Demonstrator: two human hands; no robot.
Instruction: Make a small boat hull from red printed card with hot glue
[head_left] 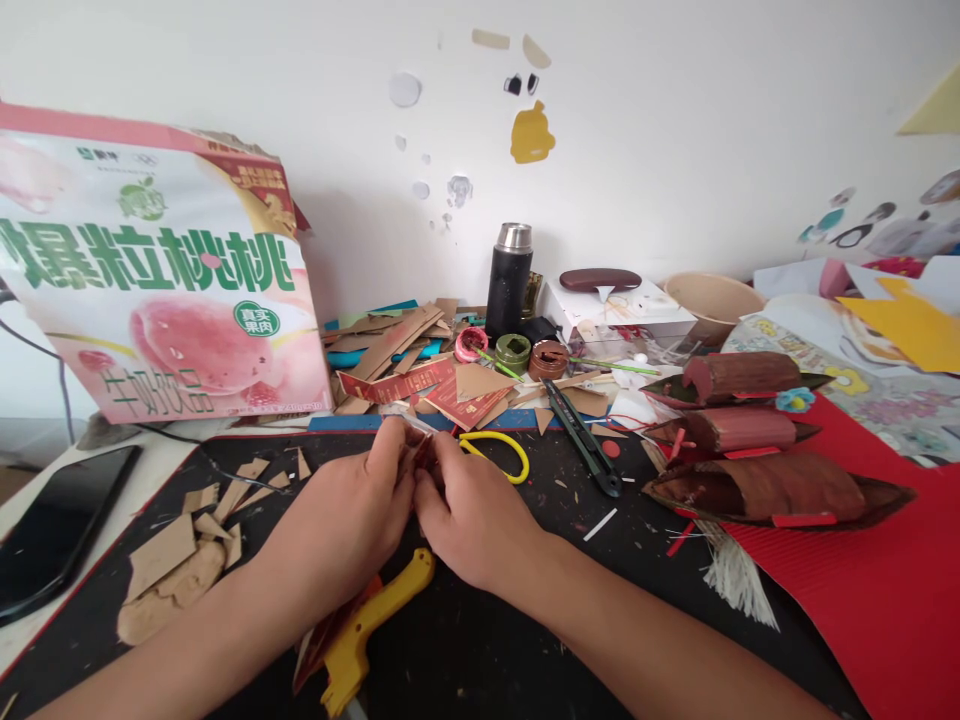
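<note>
White wall stands behind the bench, on which a black mat lies. From the head view, the left hand and the right hand meet, and their grip is narrow: fingertips pinch a small dark red piece, mostly hidden between them. Nearer than the grip lies a yellow tool. Beyond the grip, far to its left, a pink-and-white carton shows big green characters, 爆粒桃桃; lower one reads 牛奶饮品, and a round green badge says 真实果肉. Its small top logo is too blurred to read surely. Just beyond the grip, red card pieces carry print too small to read. To its right lies a dark green cutter, its marking also unreadable; farther right are three brown model boats.
</note>
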